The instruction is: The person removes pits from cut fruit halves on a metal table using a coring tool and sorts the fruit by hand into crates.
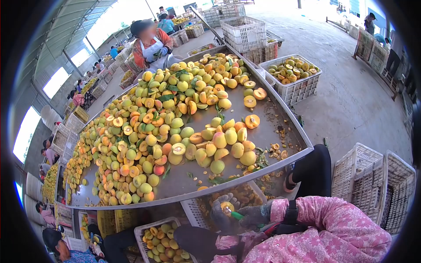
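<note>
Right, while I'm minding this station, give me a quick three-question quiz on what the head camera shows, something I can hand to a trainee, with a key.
1. True or false: the gloved left hand holds a piece of fruit.
2. Which colour shows on the tool in the right hand? A) red B) green C) white
3. Fill in the word, near or far: both hands are on the ____ side of the metal table, as seen from the wearer.

Key:
1. True.
2. B, green.
3. Near; the hands are off the tabletop, on the wearer's side of its rim.
</note>
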`<action>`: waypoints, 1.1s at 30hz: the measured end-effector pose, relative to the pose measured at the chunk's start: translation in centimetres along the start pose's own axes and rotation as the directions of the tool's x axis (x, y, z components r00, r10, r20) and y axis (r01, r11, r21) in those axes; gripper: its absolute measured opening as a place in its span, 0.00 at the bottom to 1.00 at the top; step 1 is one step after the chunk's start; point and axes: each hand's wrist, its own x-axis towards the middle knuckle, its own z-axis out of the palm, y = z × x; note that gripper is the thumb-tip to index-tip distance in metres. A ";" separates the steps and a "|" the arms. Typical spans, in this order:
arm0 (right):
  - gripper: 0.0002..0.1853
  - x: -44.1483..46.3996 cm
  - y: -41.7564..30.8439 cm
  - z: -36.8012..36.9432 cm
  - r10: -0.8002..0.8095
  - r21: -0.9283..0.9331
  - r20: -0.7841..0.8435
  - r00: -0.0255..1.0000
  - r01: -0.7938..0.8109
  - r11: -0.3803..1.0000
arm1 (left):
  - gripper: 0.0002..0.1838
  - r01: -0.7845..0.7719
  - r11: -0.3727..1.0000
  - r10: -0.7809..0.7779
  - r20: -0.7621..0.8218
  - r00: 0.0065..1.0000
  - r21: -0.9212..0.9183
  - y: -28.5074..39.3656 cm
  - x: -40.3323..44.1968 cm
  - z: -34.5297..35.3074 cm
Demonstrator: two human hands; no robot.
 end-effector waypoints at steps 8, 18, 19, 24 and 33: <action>0.14 -0.4 1.1 0.3 -0.282 0.314 -0.003 0.959 0.269 0.910 | 0.20 0.159 0.597 -0.217 0.033 0.976 -0.786 -3.7 1.5 -1.8; 0.14 -3.0 0.9 -2.4 -0.204 0.137 -0.179 0.963 0.229 0.964 | 0.21 0.135 0.830 -0.113 0.074 0.991 -0.541 -1.4 0.4 -3.9; 0.14 -2.8 1.4 -2.4 -0.205 0.139 -0.178 0.962 0.231 0.963 | 0.21 0.135 0.831 -0.113 0.074 0.991 -0.539 -1.7 0.6 -4.0; 0.19 -0.3 5.0 -3.0 -0.592 -0.508 -0.246 0.767 0.418 0.753 | 0.20 -0.071 0.997 0.071 -0.073 0.995 -0.006 -1.8 1.1 -3.9; 0.33 0.2 5.0 -1.0 -0.720 -0.835 -0.065 0.691 0.357 0.419 | 0.21 0.187 0.901 -0.189 0.034 0.981 -0.391 0.7 -2.3 -0.2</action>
